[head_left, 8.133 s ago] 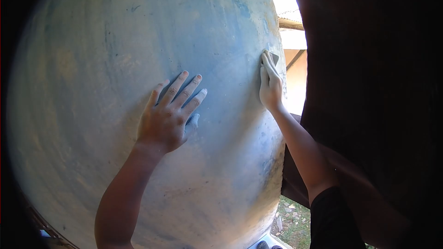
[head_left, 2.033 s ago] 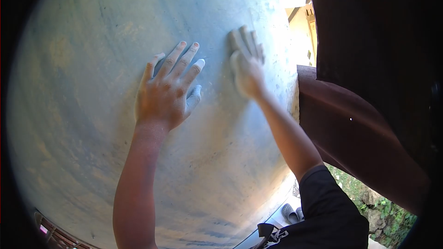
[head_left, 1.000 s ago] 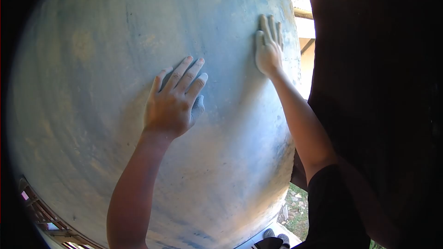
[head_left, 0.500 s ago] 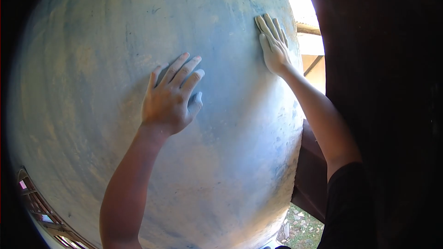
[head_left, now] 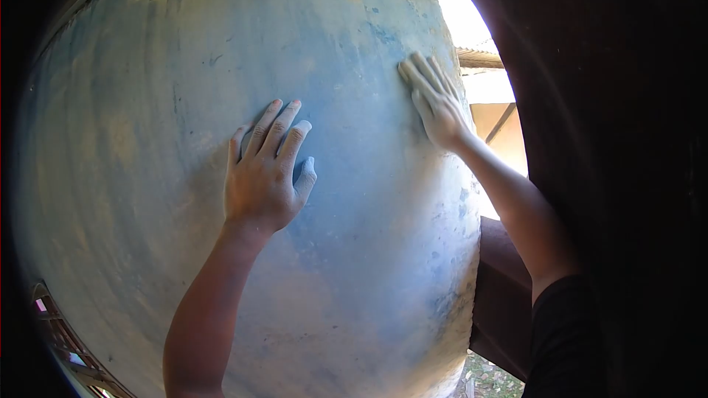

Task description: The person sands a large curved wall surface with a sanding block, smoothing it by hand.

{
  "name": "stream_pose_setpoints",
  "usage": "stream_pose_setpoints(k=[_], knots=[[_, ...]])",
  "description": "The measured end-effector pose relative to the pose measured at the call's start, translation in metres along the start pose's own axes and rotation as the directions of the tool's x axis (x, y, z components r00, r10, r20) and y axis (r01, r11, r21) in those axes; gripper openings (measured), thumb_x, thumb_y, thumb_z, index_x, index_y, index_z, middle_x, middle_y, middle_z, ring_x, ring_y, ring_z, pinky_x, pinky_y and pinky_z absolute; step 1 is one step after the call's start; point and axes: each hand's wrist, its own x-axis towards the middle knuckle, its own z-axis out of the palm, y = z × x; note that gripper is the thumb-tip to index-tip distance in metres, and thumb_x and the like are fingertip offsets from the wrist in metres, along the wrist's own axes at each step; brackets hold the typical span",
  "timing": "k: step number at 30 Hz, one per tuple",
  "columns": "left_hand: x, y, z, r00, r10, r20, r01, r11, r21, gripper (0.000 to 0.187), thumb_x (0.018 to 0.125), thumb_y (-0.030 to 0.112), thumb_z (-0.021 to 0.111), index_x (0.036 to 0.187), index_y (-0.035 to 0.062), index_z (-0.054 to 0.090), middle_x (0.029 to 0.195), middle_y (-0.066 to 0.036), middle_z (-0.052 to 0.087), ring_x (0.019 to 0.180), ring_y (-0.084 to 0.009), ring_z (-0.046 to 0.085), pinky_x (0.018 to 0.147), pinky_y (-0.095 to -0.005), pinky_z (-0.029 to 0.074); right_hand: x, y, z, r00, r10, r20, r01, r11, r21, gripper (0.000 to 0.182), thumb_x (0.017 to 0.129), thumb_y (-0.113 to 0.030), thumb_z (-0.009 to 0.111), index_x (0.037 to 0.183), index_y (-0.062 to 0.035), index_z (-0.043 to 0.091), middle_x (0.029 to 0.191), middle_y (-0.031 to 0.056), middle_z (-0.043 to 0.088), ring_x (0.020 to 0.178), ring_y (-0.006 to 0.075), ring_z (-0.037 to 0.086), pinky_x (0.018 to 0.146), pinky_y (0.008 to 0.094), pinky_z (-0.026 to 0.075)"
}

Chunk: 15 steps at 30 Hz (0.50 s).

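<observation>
The broad, matte wall blotched in pale blue and cream (head_left: 354,250) rises right in front of me, under both my palms, its long axis running upright. My left hand (head_left: 263,180), whitened at the fingertips, lies against its middle with fingers and thumb spread wide. My right hand (head_left: 436,103), whitish too, lies flat higher up, fingers straight and nearly together, tipped up and to the left; I cannot tell whether anything sits beneath that palm. It is the nearer hand to the wall's rough right edge, just beside it, while my left is well apart from that edge. Below my right forearm (head_left: 509,184), a dark brown slanting panel (head_left: 501,287) shows past the edge.
</observation>
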Motion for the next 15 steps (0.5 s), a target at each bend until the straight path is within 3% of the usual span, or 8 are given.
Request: stream_pose_setpoints(k=[3,5,7,10,11,13,14,15], knots=[[0.002,-0.001,0.002,1.000,0.011,0.021,-0.011,1.000,0.007,0.041,0.094,0.024,0.064,0.133,0.0168,0.058,0.160,-0.007,0.052,0.153,-0.0286,0.042,0.120,-0.0540,0.032,0.030,-0.011,0.017,0.969,0.190,-0.159,-0.185,0.982,0.047,0.056,0.114,-0.039,0.032,0.169,-0.0320,0.026,0.179,0.0007,0.011,0.165,0.0282,0.004,0.133,0.0548,0.006],[0.001,-0.003,-0.001,0.999,0.022,0.037,-0.022,1.000,0.009,0.041,0.094,0.024,0.064,0.133,0.0165,0.058,0.161,-0.007,0.051,0.154,-0.0289,0.041,0.120,-0.0541,0.032,0.029,-0.044,0.015,0.998,0.054,-0.044,-0.057,0.996,-0.073,0.058,0.114,-0.041,0.034,0.170,-0.0332,0.020,0.179,-0.0014,0.010,0.165,0.0282,0.002,0.134,0.0516,0.005],[0.001,-0.004,-0.005,0.995,0.065,0.081,-0.064,0.998,-0.015,0.044,0.093,0.024,0.064,0.137,0.0167,0.058,0.164,-0.008,0.049,0.156,-0.0293,0.038,0.122,-0.0532,0.030,-0.007,-0.081,0.008,0.977,-0.205,0.067,0.209,0.976,-0.060,0.061,0.114,-0.047,0.035,0.170,-0.0361,0.015,0.179,-0.0044,0.008,0.165,0.0251,0.003,0.135,0.0486,0.004],[0.004,-0.021,-0.009,0.972,0.140,0.188,-0.137,0.990,-0.030,0.058,0.094,0.025,0.064,0.149,0.0182,0.052,0.168,-0.006,0.043,0.158,-0.0277,0.034,0.127,-0.0520,0.025,-0.035,-0.071,-0.002,0.865,-0.380,0.328,0.424,0.902,-0.074,0.066,0.110,-0.055,0.041,0.169,-0.0433,0.014,0.179,-0.0090,0.010,0.165,0.0206,0.005,0.136,0.0481,0.007],[0.007,-0.027,-0.012,0.972,0.144,0.183,-0.140,0.990,-0.034,0.058,0.094,0.025,0.064,0.149,0.0182,0.052,0.168,-0.006,0.043,0.158,-0.0277,0.034,0.127,-0.0520,0.025,-0.027,-0.056,0.001,0.859,-0.418,0.296,0.462,0.882,-0.093,0.061,0.112,-0.051,0.040,0.168,-0.0448,0.017,0.178,-0.0097,0.013,0.165,0.0226,0.007,0.136,0.0452,0.008],[0.016,-0.036,-0.018,0.966,0.136,0.219,-0.140,0.990,0.000,0.071,0.094,0.029,0.063,0.161,0.0215,0.040,0.172,-0.003,0.036,0.160,-0.0248,0.030,0.132,-0.0514,0.018,0.001,-0.027,-0.005,0.959,-0.236,0.159,0.259,0.954,-0.149,0.055,0.114,-0.046,0.037,0.167,-0.0428,0.025,0.178,-0.0075,0.016,0.165,0.0245,0.009,0.136,0.0451,0.006],[0.019,-0.037,-0.019,0.964,0.118,0.237,-0.134,0.989,0.056,0.074,0.097,0.036,0.062,0.165,0.0265,0.034,0.173,0.000,0.032,0.160,-0.0210,0.028,0.134,-0.0511,0.015,0.018,-0.012,-0.004,0.959,-0.231,0.163,0.256,0.954,-0.154,0.055,0.114,-0.046,0.037,0.167,-0.0428,0.025,0.178,-0.0075,0.016,0.165,0.0245,0.009,0.136,0.0451,0.006],[0.023,-0.037,-0.018,0.966,0.118,0.231,-0.134,0.990,0.054,0.074,0.097,0.036,0.062,0.165,0.0265,0.034,0.173,0.000,0.032,0.160,-0.0210,0.028,0.134,-0.0511,0.015,0.038,0.004,-0.001,0.997,-0.076,-0.003,0.075,0.988,-0.136,0.054,0.114,-0.043,0.037,0.167,-0.0376,0.028,0.178,-0.0054,0.016,0.165,0.0251,0.009,0.135,0.0463,0.006]])
